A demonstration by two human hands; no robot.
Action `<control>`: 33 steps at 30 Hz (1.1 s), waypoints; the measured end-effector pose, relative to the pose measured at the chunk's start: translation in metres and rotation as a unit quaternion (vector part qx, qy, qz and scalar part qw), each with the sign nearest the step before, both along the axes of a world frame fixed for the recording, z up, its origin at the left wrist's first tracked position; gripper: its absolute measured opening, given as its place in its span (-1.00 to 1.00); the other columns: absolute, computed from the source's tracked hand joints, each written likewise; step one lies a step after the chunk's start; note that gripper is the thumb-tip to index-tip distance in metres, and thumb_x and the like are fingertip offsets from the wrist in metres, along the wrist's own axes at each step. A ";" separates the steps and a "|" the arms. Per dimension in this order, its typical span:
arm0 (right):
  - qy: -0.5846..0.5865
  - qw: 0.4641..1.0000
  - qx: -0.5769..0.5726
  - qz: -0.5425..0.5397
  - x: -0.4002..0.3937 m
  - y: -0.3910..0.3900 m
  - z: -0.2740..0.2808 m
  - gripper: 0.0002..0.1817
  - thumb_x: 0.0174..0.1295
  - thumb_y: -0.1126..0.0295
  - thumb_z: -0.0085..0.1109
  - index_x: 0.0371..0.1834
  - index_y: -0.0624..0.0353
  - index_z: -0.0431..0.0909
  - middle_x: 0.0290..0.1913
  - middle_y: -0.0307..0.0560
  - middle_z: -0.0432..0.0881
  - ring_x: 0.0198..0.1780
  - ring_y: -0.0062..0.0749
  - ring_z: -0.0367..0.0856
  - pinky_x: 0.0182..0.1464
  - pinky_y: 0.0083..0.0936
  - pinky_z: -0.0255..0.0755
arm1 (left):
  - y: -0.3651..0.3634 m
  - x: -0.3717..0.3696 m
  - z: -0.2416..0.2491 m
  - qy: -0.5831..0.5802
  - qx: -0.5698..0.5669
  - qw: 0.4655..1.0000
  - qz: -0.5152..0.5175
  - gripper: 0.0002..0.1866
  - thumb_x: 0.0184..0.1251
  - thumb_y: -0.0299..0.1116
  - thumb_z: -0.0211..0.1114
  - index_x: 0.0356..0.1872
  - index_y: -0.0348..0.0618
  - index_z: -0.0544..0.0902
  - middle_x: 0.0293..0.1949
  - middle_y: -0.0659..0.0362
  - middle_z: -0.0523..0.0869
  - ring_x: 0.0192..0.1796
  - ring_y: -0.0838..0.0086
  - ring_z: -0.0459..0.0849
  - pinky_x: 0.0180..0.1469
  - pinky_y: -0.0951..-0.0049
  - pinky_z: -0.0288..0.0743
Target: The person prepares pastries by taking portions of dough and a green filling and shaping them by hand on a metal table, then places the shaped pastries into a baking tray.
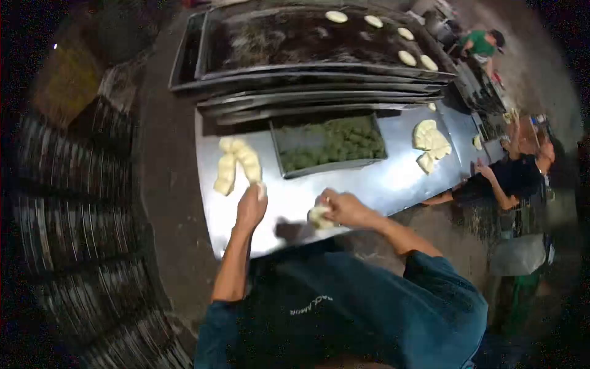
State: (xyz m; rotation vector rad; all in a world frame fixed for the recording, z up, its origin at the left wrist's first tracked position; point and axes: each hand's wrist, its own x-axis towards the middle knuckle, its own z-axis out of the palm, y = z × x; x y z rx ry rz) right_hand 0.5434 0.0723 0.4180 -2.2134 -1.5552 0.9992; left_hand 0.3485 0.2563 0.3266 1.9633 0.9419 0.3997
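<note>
My left hand (251,210) is closed at the near end of a pale dough strip (249,161), with a bit of dough showing at its fingertips. Beside that strip lies another thick length of dough (225,174), joined or touching at the far end. My right hand (349,210) is closed round a small dough piece (320,218) just above the near edge of the metal table (289,203); its outline is slightly blurred. Beyond both hands sits a rectangular tray (335,166) filled with green lumps (332,141). More cut dough (432,140) lies on the right of the table.
Stacked dark baking trays (319,77) stand at the back; the top one carries several flat dough ovals (407,58). Racks of trays (74,221) rise on the left. A person in dark clothes (516,178) works at the right, and another in green (482,43) is farther back.
</note>
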 end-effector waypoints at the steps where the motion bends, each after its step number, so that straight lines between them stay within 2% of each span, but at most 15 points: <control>1: 0.067 0.995 0.037 -0.056 0.030 0.009 0.015 -0.65 0.03 0.33 0.34 -0.15 0.17 0.46 -0.33 -0.04 0.59 -0.40 -0.31 0.61 -0.34 -0.39 0.47 | -0.010 -0.016 -0.010 0.076 -0.036 0.990 -0.111 -0.75 0.31 -0.23 0.07 -0.28 -0.26 0.50 -0.37 -0.23 0.58 -0.24 -0.09 0.59 -0.20 0.07 0.42; 3: -0.044 0.973 0.185 -0.130 0.093 0.033 0.069 -0.46 -0.01 0.34 0.40 0.07 0.18 0.46 -0.22 -0.12 0.63 -0.28 -0.49 0.59 -0.26 -0.50 0.49 | -0.055 -0.050 0.014 0.080 -0.109 0.961 -0.240 -0.76 0.24 -0.24 0.23 -0.34 -0.23 0.49 -0.49 -0.08 0.59 -0.40 0.11 0.61 -0.30 0.21 0.44; 5: -0.101 0.906 0.395 -0.115 0.162 0.059 0.127 -0.57 0.09 0.34 0.35 0.02 0.26 0.53 -0.15 -0.13 0.64 -0.15 -0.50 0.60 -0.10 -0.54 0.48 | -0.074 -0.072 0.010 0.094 -0.263 0.942 -0.185 -0.82 0.21 -0.34 0.29 -0.34 -0.21 0.50 -0.46 0.11 0.59 -0.39 0.44 0.56 -0.33 0.41 0.43; 7: -0.067 0.894 0.404 -0.184 0.205 0.088 0.178 -0.54 0.06 0.22 0.36 0.00 0.21 0.59 -0.14 -0.05 0.69 -0.15 -0.41 0.67 -0.07 -0.49 0.50 | -0.067 -0.082 0.008 0.028 -0.267 0.959 -0.091 -0.84 0.22 -0.37 0.29 -0.33 -0.21 0.51 -0.43 0.17 0.58 -0.36 0.52 0.53 -0.33 0.48 0.41; 10: -0.217 0.881 0.382 -0.173 0.273 0.135 0.171 -0.64 0.11 0.18 0.22 -0.04 0.05 0.63 -0.18 -0.01 0.69 -0.18 -0.20 0.68 -0.08 -0.35 0.49 | -0.055 -0.094 0.002 -0.128 -0.276 0.946 0.114 -0.81 0.22 -0.39 0.31 -0.24 -0.27 0.54 -0.36 0.23 0.58 -0.31 0.56 0.53 -0.25 0.51 0.44; 13: -0.291 0.934 0.146 -0.147 0.275 0.163 0.141 -0.70 0.13 0.25 0.15 -0.10 0.07 0.65 -0.22 0.06 0.68 -0.16 -0.03 0.65 -0.06 -0.19 0.48 | -0.042 -0.086 0.027 -0.125 -0.236 0.954 0.138 -0.73 0.23 -0.39 0.30 -0.10 -0.29 0.54 -0.32 0.20 0.58 -0.28 0.54 0.55 -0.18 0.51 0.46; 14: -0.311 0.910 0.177 -0.211 0.245 0.165 0.145 -0.71 0.10 0.29 0.14 -0.14 0.13 0.65 -0.21 0.09 0.67 -0.13 0.00 0.63 -0.07 -0.19 0.48 | -0.038 -0.086 0.032 -0.096 -0.200 0.968 0.116 -0.67 0.23 -0.40 0.29 -0.01 -0.29 0.53 -0.30 0.18 0.59 -0.25 0.53 0.56 -0.14 0.51 0.47; 15: -0.345 0.872 0.316 -0.147 0.222 0.160 0.141 -0.75 0.10 0.32 0.13 -0.22 0.19 0.65 -0.25 0.12 0.66 -0.17 0.03 0.62 -0.11 -0.18 0.48 | -0.034 -0.082 0.038 -0.097 -0.198 0.968 0.122 -0.67 0.23 -0.40 0.29 -0.01 -0.29 0.53 -0.30 0.18 0.59 -0.25 0.53 0.56 -0.14 0.51 0.47; 16: -0.321 0.810 0.483 -0.081 0.189 0.158 0.138 -0.81 0.11 0.35 0.13 -0.30 0.21 0.63 -0.35 0.09 0.65 -0.27 -0.02 0.63 -0.18 -0.21 0.49 | -0.029 -0.072 0.048 -0.095 -0.142 0.982 0.086 -0.65 0.23 -0.40 0.29 0.02 -0.29 0.53 -0.26 0.17 0.60 -0.21 0.53 0.57 -0.12 0.52 0.46; 18: -0.137 0.852 0.496 -0.094 0.098 0.143 0.123 -0.81 0.13 0.32 0.18 -0.30 0.21 0.62 -0.36 0.05 0.62 -0.29 -0.10 0.63 -0.19 -0.25 0.49 | -0.023 -0.047 0.081 -0.135 -0.126 0.980 0.074 -0.66 0.24 -0.40 0.29 0.02 -0.28 0.55 -0.21 0.17 0.62 -0.17 0.55 0.56 -0.10 0.55 0.45; 21: -0.013 0.932 0.353 0.087 0.000 0.121 0.098 -0.70 0.14 0.24 0.22 -0.19 0.24 0.62 -0.31 0.07 0.64 -0.26 -0.06 0.61 -0.16 -0.27 0.48 | -0.010 0.000 0.101 -0.293 -0.159 0.934 0.132 -0.71 0.30 -0.38 0.24 -0.02 -0.31 0.58 -0.23 0.23 0.61 -0.21 0.62 0.52 -0.14 0.62 0.43; 26: 0.101 0.877 0.452 -0.127 -0.084 0.118 0.071 -0.78 0.18 0.34 0.22 -0.27 0.30 0.59 -0.34 0.08 0.62 -0.33 -0.14 0.59 -0.23 -0.37 0.44 | -0.002 0.037 0.117 -0.401 -0.044 0.884 0.237 -0.73 0.43 -0.30 0.06 -0.40 -0.30 0.50 -0.50 0.22 0.53 -0.40 0.61 0.45 -0.38 0.46 0.36; 29: 0.092 0.824 0.511 -0.226 -0.103 0.122 0.056 -0.74 0.24 0.30 0.18 -0.42 0.32 0.55 -0.44 -0.05 0.61 -0.48 -0.37 0.53 -0.39 -0.54 0.39 | -0.015 0.034 0.108 -0.331 0.237 0.895 0.180 -0.72 0.42 -0.25 0.08 -0.38 -0.28 0.52 -0.53 0.21 0.51 -0.43 0.58 0.45 -0.39 0.42 0.38; 31: 0.391 0.804 0.336 -0.297 -0.096 0.115 0.069 -0.65 0.31 0.17 0.12 -0.48 0.23 0.51 -0.54 -0.29 0.48 -0.50 -0.68 0.37 -0.47 -0.62 0.29 | -0.034 0.022 0.117 -0.373 0.014 0.912 0.172 -0.71 0.43 -0.23 0.08 -0.38 -0.26 0.55 -0.50 0.25 0.55 -0.41 0.61 0.47 -0.38 0.47 0.40; 33: 0.453 0.764 0.336 -0.312 -0.099 0.110 0.079 -0.63 0.35 0.15 0.07 -0.50 0.21 0.54 -0.58 -0.36 0.44 -0.55 -0.72 0.32 -0.54 -0.63 0.20 | -0.032 0.000 0.123 -0.425 -0.074 0.883 0.187 -0.71 0.44 -0.25 0.07 -0.37 -0.24 0.60 -0.45 0.33 0.58 -0.37 0.72 0.49 -0.37 0.62 0.40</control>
